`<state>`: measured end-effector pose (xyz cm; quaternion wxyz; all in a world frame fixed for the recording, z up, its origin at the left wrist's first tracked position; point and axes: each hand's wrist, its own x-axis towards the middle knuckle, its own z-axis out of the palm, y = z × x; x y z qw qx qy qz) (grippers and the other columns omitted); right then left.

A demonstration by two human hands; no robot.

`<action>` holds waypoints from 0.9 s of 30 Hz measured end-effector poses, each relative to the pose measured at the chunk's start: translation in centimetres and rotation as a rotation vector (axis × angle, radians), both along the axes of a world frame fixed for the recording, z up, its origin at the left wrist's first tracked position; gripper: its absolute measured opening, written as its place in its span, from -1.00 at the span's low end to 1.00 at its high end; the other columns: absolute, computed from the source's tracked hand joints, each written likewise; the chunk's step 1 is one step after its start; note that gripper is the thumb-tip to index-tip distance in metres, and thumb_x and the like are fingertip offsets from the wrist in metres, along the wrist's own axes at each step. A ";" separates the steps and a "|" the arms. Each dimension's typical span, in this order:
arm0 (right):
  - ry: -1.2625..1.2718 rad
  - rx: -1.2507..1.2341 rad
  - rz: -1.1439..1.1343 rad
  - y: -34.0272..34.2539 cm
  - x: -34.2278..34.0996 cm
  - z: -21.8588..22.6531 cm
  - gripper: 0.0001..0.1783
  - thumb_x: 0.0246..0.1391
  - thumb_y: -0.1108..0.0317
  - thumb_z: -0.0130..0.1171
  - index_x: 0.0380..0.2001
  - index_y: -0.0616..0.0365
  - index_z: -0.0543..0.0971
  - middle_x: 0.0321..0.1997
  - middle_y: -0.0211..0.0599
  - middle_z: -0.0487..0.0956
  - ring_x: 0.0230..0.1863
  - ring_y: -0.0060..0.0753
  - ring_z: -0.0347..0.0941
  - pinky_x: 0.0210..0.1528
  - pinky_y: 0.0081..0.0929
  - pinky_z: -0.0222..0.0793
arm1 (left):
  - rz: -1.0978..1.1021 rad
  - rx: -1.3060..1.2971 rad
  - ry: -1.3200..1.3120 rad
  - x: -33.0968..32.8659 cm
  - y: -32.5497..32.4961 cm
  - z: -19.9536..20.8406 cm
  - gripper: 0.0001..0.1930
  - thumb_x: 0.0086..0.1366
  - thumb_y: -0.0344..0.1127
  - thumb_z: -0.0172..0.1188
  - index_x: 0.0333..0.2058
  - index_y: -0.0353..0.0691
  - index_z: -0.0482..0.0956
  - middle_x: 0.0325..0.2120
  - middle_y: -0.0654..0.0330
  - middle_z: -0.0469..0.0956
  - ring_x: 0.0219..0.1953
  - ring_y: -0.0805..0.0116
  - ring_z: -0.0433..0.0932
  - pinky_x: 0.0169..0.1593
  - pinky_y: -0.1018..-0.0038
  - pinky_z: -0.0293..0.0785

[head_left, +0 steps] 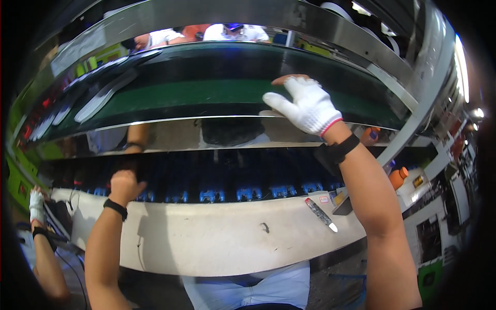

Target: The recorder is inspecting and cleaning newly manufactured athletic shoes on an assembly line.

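Head view: left hand point(124, 186) reaches into shadow, fingers hidden.

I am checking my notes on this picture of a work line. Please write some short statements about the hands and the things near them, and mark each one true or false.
1. The right hand wears a white knit glove. True.
2. The left hand wears a white glove too. False: it is bare, with a black band on the wrist.
3. The right hand rests at the edge of the green conveyor belt. True.
4. A marker pen lies on the white table. True.
5. The right hand holds the marker pen. False: the pen lies apart from it, on the table.
6. The orange bottle stands left of the left hand. False: it stands at the far right.
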<state>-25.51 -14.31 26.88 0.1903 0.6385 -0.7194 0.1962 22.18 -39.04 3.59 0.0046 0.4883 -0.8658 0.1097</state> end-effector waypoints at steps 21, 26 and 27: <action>-0.081 -0.052 -0.100 0.2 0.4 1.1 -0.29 0.22 -0.30 0.19 -0.14 0.24 0.75 -0.06 0.13 0.76 0.09 0.20 0.67 0.30 -0.01 0.51 | -0.201 -0.098 -0.016 1.3 -2.2 -0.3 -0.08 -0.21 -0.15 0.73 0.22 -0.16 0.58 0.36 -0.22 0.44 0.30 -0.21 0.54 0.26 0.06 0.64; -0.175 0.159 -0.141 -0.2 0.6 1.8 -0.24 0.22 -0.37 0.25 -0.02 0.19 0.77 0.02 0.10 0.77 0.10 0.14 0.70 0.20 -0.08 0.57 | -0.801 -0.006 0.106 -1.0 10.2 9.0 -0.33 -0.03 -0.23 0.61 0.12 -0.11 0.63 0.01 0.04 0.53 0.04 -0.03 0.64 0.03 0.15 0.66; -0.179 0.192 -0.152 -0.2 0.8 2.0 -0.24 0.22 -0.37 0.25 0.04 0.16 0.77 0.07 0.07 0.77 0.14 0.11 0.70 0.24 -0.11 0.55 | -0.883 0.079 0.182 -1.7 12.8 9.6 -0.60 0.17 -0.32 0.45 0.01 -0.06 0.64 -0.02 0.09 0.54 0.04 0.01 0.65 0.00 0.14 0.67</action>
